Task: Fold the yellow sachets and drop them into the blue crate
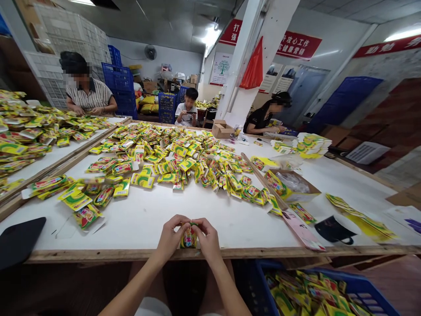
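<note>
My left hand (171, 237) and my right hand (206, 236) meet at the near edge of the white table (158, 215). Both pinch one small yellow and green packet (188, 238) between their fingers, held upright just above the table's wooden rim. A wide heap of the same yellow packets (171, 158) covers the table's middle and far part, well beyond my hands. A few loose packets (86, 215) lie to the front left.
A blue crate (368, 292) with filled packets stands below the table at right. An open cardboard box (296, 184) and flat yellow cards (358, 217) lie at right, a dark object (18, 239) at left. Three other people sit at the far sides.
</note>
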Demonstrator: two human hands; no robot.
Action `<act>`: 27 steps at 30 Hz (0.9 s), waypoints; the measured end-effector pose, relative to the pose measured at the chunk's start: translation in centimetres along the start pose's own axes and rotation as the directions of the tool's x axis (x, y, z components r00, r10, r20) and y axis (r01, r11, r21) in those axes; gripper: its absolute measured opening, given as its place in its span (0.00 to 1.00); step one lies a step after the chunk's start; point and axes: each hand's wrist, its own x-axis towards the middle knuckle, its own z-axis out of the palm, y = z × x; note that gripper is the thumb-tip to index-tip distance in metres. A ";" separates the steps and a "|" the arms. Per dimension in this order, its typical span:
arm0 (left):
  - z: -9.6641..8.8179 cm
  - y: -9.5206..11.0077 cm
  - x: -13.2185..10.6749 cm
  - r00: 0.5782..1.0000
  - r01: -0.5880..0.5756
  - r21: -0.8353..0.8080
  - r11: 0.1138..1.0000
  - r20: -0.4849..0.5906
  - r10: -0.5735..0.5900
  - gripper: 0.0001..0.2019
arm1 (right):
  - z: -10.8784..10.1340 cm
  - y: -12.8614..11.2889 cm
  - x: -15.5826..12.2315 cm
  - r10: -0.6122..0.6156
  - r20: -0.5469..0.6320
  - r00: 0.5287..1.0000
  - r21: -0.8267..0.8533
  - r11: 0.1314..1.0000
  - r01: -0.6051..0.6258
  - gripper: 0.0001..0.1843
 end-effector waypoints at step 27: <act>0.1 -1.3 -0.6 0.982 0.010 0.179 0.984 -0.185 0.024 0.19 | -10.1 0.6 7.0 -0.311 -0.022 0.950 -0.633 0.740 0.227 0.13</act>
